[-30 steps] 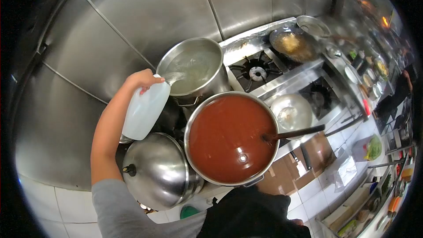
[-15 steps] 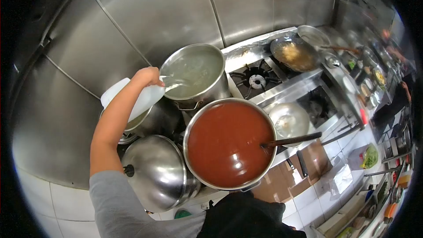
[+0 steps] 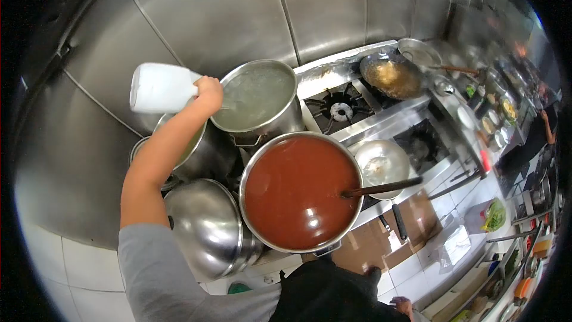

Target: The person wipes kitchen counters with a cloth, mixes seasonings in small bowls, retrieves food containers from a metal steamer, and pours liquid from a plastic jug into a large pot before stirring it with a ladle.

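Observation:
My left hand point(image 3: 208, 95) is closed around the neck and handle of a white plastic jug point(image 3: 159, 88), tipped with its mouth toward a tall steel pot point(image 3: 285, 120). Cloudy water point(image 3: 256, 92) fills much of that pot, rippling below the jug's mouth. In front of me stands a large pot point(image 3: 253, 235) of red-brown sauce point(image 3: 295, 185), with a dark wooden-handled utensil point(image 3: 390, 188) leaning in it. Low at the frame's bottom edge, my right hand point(image 3: 404, 306) shows only in part beside my black apron; its grip is not clear.
To the left are a domed steel lid point(image 3: 205, 220) and another pot point(image 3: 208, 155). A wok of oil point(image 3: 393, 77) sits beyond a bare burner point(image 3: 341, 111). A pale wok point(image 3: 381, 164) is right of the sauce. Flattened cardboard point(image 3: 351, 250) covers floor tiles. Another person point(image 3: 539, 137) is far right.
My left hand has raised the jug's base, so the jug is now nearly level, its mouth still at the pot. More of my right hand shows at the bottom.

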Action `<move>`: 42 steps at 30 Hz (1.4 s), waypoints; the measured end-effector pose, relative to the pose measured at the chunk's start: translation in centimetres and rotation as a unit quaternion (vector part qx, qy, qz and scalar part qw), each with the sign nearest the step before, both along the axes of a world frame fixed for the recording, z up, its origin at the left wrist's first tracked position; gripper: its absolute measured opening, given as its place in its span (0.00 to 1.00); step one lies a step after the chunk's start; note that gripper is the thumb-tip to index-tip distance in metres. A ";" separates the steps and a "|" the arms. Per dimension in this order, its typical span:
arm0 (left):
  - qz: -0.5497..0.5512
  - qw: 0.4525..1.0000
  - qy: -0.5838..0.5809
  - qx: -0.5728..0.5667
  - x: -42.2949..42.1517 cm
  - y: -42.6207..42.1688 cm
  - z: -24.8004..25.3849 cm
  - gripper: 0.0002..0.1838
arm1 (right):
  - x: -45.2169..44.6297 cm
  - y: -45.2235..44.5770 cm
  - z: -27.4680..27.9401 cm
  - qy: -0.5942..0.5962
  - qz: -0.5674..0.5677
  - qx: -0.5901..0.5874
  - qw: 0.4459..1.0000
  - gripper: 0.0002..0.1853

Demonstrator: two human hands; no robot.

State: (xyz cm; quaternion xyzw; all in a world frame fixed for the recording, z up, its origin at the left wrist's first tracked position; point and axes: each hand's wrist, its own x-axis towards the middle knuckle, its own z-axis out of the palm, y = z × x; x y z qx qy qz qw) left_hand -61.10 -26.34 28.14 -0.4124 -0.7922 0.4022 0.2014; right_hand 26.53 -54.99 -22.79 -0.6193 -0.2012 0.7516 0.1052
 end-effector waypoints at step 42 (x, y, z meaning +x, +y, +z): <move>0.585 0.156 0.388 0.694 97.9 -78.7 -20.5 0.29 | -56.4 32.0 43.4 0.398 0.171 0.739 0.516 0.24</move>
